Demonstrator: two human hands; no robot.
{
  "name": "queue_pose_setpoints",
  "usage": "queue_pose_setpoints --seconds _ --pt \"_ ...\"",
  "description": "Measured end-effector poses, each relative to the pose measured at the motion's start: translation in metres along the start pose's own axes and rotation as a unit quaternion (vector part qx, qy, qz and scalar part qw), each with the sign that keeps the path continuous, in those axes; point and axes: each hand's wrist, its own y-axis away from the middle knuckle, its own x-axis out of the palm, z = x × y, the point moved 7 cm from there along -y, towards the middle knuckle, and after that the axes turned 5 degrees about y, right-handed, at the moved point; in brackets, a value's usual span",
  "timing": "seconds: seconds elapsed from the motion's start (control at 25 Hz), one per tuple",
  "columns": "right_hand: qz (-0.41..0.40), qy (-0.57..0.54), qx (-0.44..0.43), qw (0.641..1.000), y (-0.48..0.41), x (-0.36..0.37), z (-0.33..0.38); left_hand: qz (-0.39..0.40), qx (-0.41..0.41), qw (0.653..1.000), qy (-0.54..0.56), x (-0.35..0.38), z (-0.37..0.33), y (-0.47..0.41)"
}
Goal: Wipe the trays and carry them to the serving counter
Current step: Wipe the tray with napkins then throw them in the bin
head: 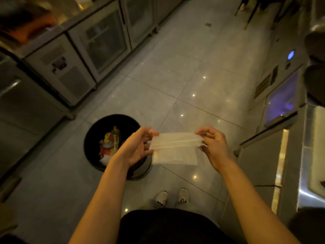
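A white folded wipe (pixel 175 148) is stretched flat between both hands at waist height over the tiled floor. My left hand (pixel 137 147) pinches its left edge with thumb and fingers. My right hand (pixel 212 145) pinches its top right corner. The wipe's lower fold hangs down loose. No tray is in view.
A round black waste bin (pixel 93 138) with colourful wrappers inside stands on the floor just left of my hands. Steel under-counter fridges (pixel 98 43) line the left side. A counter with a blue-lit cabinet (pixel 281 101) runs along the right. My shoes (pixel 172 198) stand on the tiles below.
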Motion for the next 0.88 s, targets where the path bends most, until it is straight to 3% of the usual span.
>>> queue_pose_setpoints --seconds 0.36,0.48,0.64,0.72,0.88 --pt "0.184 0.055 0.04 0.981 -0.031 0.056 -0.015 -0.178 0.092 0.979 0.033 -0.04 0.029 0.046" --pt "0.257 0.054 0.099 0.96 -0.026 0.074 -0.031 -0.228 0.117 0.963 0.081 -0.055 0.039 0.059" --pt "0.341 0.131 0.144 0.919 -0.015 0.097 -0.055 -0.277 0.127 0.946 0.106 -0.078 0.054 0.069" --pt "0.342 0.172 0.143 0.913 -0.016 0.107 -0.061 -0.297 0.12 0.94 0.118 -0.09 0.062 0.07" --pt "0.27 0.197 0.118 0.935 -0.037 0.131 -0.067 -0.313 0.06 0.938 0.135 -0.117 0.076 0.055"
